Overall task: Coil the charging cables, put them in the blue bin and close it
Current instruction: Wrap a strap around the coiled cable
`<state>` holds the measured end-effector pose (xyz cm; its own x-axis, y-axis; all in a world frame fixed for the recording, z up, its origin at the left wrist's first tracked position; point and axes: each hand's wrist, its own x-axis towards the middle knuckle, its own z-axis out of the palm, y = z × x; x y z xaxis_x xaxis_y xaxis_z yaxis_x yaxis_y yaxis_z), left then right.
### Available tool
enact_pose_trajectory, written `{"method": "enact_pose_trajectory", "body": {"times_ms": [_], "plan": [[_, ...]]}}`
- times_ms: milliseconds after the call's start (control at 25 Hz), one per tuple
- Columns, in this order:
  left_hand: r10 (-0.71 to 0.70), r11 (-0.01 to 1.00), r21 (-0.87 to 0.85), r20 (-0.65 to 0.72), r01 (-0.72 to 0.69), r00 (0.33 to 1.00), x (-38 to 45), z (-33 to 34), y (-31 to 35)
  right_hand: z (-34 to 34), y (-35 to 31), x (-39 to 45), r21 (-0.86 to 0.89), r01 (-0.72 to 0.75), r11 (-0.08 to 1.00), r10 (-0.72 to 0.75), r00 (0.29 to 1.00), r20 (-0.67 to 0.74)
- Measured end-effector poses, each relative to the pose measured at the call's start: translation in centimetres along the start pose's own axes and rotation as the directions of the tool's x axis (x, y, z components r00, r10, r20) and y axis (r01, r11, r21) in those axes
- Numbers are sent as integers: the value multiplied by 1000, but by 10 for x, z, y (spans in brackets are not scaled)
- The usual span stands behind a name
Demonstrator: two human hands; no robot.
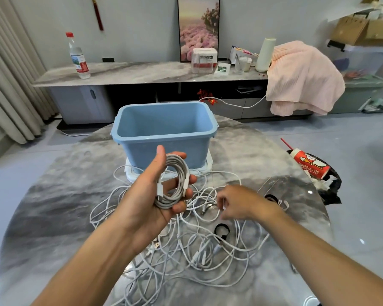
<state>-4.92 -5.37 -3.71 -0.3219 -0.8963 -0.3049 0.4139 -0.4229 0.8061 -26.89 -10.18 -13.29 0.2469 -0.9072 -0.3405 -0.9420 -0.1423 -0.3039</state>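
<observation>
Your marble table (53, 206) carries the open blue bin (164, 129), empty and standing on its white lid (205, 167), presumably parked there until closing. Before it sprawls the tangle of loose white cables (186, 250). Your left hand (155, 191) cups one finished coil (175, 184), fingers curled round it to keep its loops; your right hand (239, 202) dips into the tangle, fingertips apparently pinching a strand.

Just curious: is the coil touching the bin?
Apart. The head view shows the coil held in the left hand, in front of the bin.
</observation>
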Motion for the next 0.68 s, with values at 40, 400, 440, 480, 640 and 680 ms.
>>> {"method": "enact_pose_trajectory", "body": {"times_ms": [40,400,440,480,640,680], "plan": [[1,1000,-6,6,-1,1000,0,-1,1,10,-2,5,-70,-13,997,16,999,39],[200,956,240,-100,-171,975,-1,-5,4,-31,-40,-12,717,2,697,150,978,-149],[249,933,293,-102,-210,963,-1,-3,3,-40,-55,-22,806,77,587,123,975,-183],[288,914,322,-92,-246,953,-1,-1,2,-46,-70,-33,849,140,510,93,972,-216],[333,900,307,-25,-309,943,-3,4,1,-53,-101,-62,901,249,356,44,958,-282],[332,903,293,-10,-315,943,-2,3,2,-54,-102,-63,917,246,315,45,961,-273]]}}
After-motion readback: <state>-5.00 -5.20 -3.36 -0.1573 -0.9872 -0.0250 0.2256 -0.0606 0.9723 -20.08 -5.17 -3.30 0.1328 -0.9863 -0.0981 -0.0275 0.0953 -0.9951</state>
